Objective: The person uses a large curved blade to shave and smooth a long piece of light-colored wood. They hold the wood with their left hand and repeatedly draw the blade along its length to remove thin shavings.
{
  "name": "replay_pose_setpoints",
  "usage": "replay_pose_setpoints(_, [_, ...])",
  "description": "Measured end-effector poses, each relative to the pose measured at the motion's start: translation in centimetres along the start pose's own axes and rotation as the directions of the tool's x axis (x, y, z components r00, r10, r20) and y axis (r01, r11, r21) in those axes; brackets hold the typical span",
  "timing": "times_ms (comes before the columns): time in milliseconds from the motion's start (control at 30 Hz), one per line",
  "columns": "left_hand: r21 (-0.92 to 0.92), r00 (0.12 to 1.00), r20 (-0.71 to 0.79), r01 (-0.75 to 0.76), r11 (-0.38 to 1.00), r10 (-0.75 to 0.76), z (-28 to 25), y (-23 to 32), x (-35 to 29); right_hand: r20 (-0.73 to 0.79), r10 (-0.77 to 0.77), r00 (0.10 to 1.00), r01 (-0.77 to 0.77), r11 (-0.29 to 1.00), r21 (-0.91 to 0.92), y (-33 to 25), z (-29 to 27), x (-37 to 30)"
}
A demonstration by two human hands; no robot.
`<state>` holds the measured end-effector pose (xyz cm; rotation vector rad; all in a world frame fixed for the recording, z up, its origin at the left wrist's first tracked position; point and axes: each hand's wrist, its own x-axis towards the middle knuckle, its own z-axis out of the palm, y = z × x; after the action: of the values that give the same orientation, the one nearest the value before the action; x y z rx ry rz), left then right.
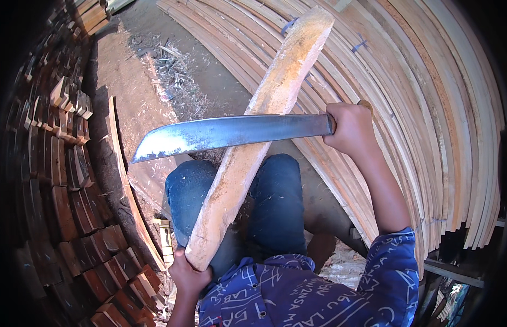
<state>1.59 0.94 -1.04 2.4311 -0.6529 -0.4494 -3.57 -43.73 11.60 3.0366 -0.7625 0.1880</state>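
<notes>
A wide steel machete (231, 132) lies across the view, its curved tip to the left. My right hand (351, 128) is closed round its handle, whose wooden end shows past my fist. Under the blade runs a long, rough-hewn wooden plank (280, 82), slanting from lower left to upper right. Its near end is gripped by my left hand (189, 272), with the fingers wrapped round the edge. The plank passes over my knees in blue jeans (278, 191). Whether the blade touches the wood I cannot tell.
Long thin wooden strips (406, 109), tied in bundles, fill the right side. Stacked cut wood blocks (62, 212) rise along the left. A narrow curved offcut (124, 169) lies beside them. Wood shavings (177, 76) are heaped on the dirt floor ahead.
</notes>
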Motion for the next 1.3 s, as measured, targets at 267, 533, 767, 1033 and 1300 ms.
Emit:
replay_pose_setpoints(267, [0.012, 0.998, -0.045, -0.048, 0.999, 0.049, 0.1, -0.8, -0.2, -0.017, 0.290, 0.957, -0.287, 0.937, -0.201, 2.3, -2.1, 0.7])
replay_pose_setpoints(533, [0.046, 0.999, 0.038, 0.002, 0.999, -0.004, 0.1, -0.4, 0.3, -0.100, 0.290, 0.952, -0.304, 0.936, -0.176, 3.3, -2.7, -0.6])
replay_pose_setpoints(767, [0.047, 1.000, -0.012, -0.027, 0.999, 0.028, 0.1, -0.7, 0.1, 0.035, -0.044, 0.998, 0.048, 0.989, -0.141, -1.3, -1.8, -2.2])
replay_pose_setpoints(1033, [0.038, 0.999, -0.022, -0.040, 0.998, 0.041, 0.6, -0.8, 0.6, -0.036, 0.297, 0.954, -0.299, 0.941, -0.158, 4.8, -3.4, 1.2])
replay_pose_setpoints(1300, [0.006, 0.999, -0.024, -0.026, 1.000, 0.026, 0.1, -0.4, 0.4, 0.087, 0.031, 0.996, -0.024, 0.996, -0.084, 0.1, -3.1, -1.9])
